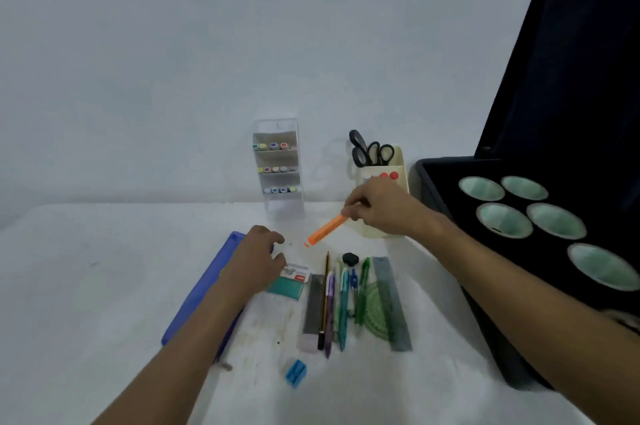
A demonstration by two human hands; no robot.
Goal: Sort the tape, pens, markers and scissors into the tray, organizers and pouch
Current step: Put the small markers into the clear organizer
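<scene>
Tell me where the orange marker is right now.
In the head view, the orange marker is held in the right hand, tilted above the table, just right of centre, in front of the cream organizer.

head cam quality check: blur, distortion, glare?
Head view: soft overall with a bluish cast; the marker caps in the clear organizer are smeared and the orange highlighter in the right hand is slightly blurred. Wide-angle bending shows in the dark case leaning at the right edge. Lighting flat, shadows faint, no glare.
</scene>
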